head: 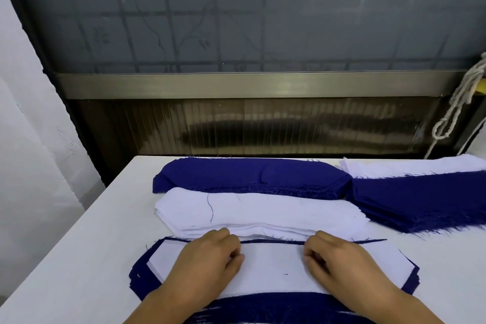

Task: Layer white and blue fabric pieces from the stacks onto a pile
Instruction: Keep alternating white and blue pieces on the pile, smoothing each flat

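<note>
White fabric piece (273,268) lies on top of the pile (142,268) at the near edge of the table (79,258), its flat, smooth face framed by the frayed dark blue layers that stick out beneath it at both ends and along the near side. Seen from the head camera, both hands rest on this top piece. The left hand (207,258) has its fingers curled down onto the cloth near the far edge; the right hand (339,258) mirrors it, and whether either one actually pinches the fabric cannot be told. Just beyond the pile sits the white stack (260,212), soft, with loose blue threads across it. Behind that lies the blue stack (249,173), rounded at its ends and fuzzy along the edge. To the right, another blue bundle (420,200) overlaps more white cloth (420,167). A knotted rope (457,102) hangs at the far right.
</note>
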A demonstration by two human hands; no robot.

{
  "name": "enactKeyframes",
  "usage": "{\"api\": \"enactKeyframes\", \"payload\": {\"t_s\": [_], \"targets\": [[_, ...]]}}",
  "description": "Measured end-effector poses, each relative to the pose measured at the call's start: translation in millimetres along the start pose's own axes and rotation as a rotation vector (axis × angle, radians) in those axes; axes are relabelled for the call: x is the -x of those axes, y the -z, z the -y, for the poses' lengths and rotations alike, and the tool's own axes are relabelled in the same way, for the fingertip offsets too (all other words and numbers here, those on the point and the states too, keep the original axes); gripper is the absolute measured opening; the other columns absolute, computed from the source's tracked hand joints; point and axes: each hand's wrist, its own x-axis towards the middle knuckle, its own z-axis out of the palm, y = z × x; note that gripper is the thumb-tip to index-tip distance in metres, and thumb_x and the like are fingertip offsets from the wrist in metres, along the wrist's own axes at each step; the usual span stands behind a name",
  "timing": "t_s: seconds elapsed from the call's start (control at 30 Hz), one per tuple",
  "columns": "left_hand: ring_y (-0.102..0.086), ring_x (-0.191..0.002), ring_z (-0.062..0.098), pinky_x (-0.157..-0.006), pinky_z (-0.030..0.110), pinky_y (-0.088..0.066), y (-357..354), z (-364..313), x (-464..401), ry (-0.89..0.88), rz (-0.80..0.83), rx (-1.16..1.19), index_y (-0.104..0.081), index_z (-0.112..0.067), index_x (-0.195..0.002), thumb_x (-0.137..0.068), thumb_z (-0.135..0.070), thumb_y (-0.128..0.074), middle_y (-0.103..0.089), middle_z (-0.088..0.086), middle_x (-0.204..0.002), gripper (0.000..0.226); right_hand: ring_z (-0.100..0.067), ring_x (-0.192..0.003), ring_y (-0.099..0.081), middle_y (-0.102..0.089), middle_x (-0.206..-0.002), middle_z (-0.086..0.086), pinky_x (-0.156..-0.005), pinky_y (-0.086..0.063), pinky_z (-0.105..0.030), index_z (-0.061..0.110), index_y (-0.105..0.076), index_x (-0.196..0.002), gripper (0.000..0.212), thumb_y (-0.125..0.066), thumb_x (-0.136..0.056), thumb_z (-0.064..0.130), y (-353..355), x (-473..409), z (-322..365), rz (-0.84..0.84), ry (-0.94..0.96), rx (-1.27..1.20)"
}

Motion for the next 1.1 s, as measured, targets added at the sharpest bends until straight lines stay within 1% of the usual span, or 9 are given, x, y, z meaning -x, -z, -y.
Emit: {"api": "enactKeyframes", "payload": {"t_s": [0.13,0.4,0.53,0.63,0.73,0.8,0.9,1.0,1.1], "targets": [[-0.039,-0.058,-0.001,-0.049,0.015,-0.033,4,17,13,0.042,-0.049,-0.044,-0.048,-0.03,-0.069,-0.081,-0.031,-0.071,-0.039,-0.019,-0.065,0.027,-0.004,-0.056,-0.045,-0.048,-0.069,0.018,-0.054,-0.037,-0.017,0.033,-0.051,-0.077,0.013,-0.054,-0.089,0.035,6,13,-20,0.004,-0.152,0.017],[-0.035,-0.044,0.005,-0.043,0.011,-0.016,14,43,1,0.228,-0.059,-0.202,-0.034,-0.027,-0.057,-0.076,-0.03,-0.074,-0.038,-0.012,-0.054,0.045,-0.009,-0.056,-0.05,-0.05,-0.057,0.011,-0.053,-0.039,-0.019,0.031,-0.046,-0.074,0.019,-0.048,-0.089,0.042,21,0,-39,0.039,-0.338,0.181],[-0.053,-0.063,0.008,-0.052,0.017,-0.039,13,42,-38,0.175,-0.189,-0.136,-0.063,-0.025,-0.077,-0.078,-0.018,-0.076,-0.055,-0.015,-0.074,0.014,-0.003,-0.066,-0.053,-0.054,-0.077,0.018,-0.056,-0.043,-0.018,0.035,-0.053,-0.09,0.004,-0.056,-0.092,0.036,21,-46,-34,-0.093,-0.288,0.105],[-0.063,-0.091,0.019,-0.078,0.033,-0.052,9,49,-73,0.181,-0.233,-0.15,-0.07,-0.017,-0.109,-0.084,-0.013,-0.07,-0.067,-0.002,-0.106,0.025,-0.005,-0.1,-0.055,-0.056,-0.111,0.015,-0.078,-0.049,-0.021,0.029,-0.056,-0.117,0.024,-0.059,-0.093,0.031,12,-87,-41,-0.149,-0.271,0.01],[-0.041,-0.134,0.016,-0.113,0.029,-0.029,0,63,-98,0.261,-0.15,-0.172,-0.046,-0.018,-0.143,-0.098,-0.023,-0.051,-0.046,-0.002,-0.147,0.046,-0.013,-0.12,-0.049,-0.051,-0.132,0.009,-0.099,-0.044,-0.029,0.024,-0.051,-0.132,0.041,-0.06,-0.092,0.024,3,-114,-49,-0.171,-0.313,-0.111],[-0.025,-0.144,0.012,-0.119,0.027,-0.014,-8,73,-102,0.272,-0.081,-0.15,-0.03,-0.021,-0.151,-0.1,-0.027,-0.044,-0.029,-0.005,-0.157,0.053,-0.014,-0.128,-0.044,-0.049,-0.14,0.007,-0.106,-0.039,-0.028,0.022,-0.048,-0.138,0.048,-0.059,-0.092,0.023,-7,-119,-56,-0.154,-0.332,-0.145],[-0.022,-0.144,0.008,-0.118,0.023,-0.009,-18,83,-98,0.267,-0.039,-0.132,-0.031,-0.024,-0.151,-0.103,-0.029,-0.037,-0.026,-0.007,-0.158,0.049,-0.012,-0.132,-0.042,-0.049,-0.143,0.007,-0.111,-0.03,-0.023,0.02,-0.05,-0.139,0.045,-0.054,-0.095,0.025,-21,-116,-64,-0.159,-0.308,-0.076],[-0.036,-0.139,0.012,-0.115,0.024,-0.023,-22,86,-97,0.223,-0.13,-0.175,-0.048,-0.02,-0.142,-0.103,-0.022,-0.041,-0.042,-0.005,-0.15,0.04,-0.011,-0.131,-0.044,-0.053,-0.14,0.007,-0.11,-0.029,-0.021,0.02,-0.055,-0.136,0.038,-0.049,-0.099,0.025,-26,-117,-68,-0.2,-0.27,0.017],[-0.066,-0.109,0.022,-0.093,0.032,-0.051,-22,82,-97,0.223,-0.182,-0.202,-0.073,-0.011,-0.109,-0.086,-0.006,-0.067,-0.07,0.002,-0.116,0.024,-0.009,-0.128,-0.047,-0.055,-0.137,0.01,-0.107,-0.031,-0.019,0.022,-0.06,-0.131,0.034,-0.045,-0.101,0.025,-27,-116,-68,-0.228,-0.264,0.068]]}}
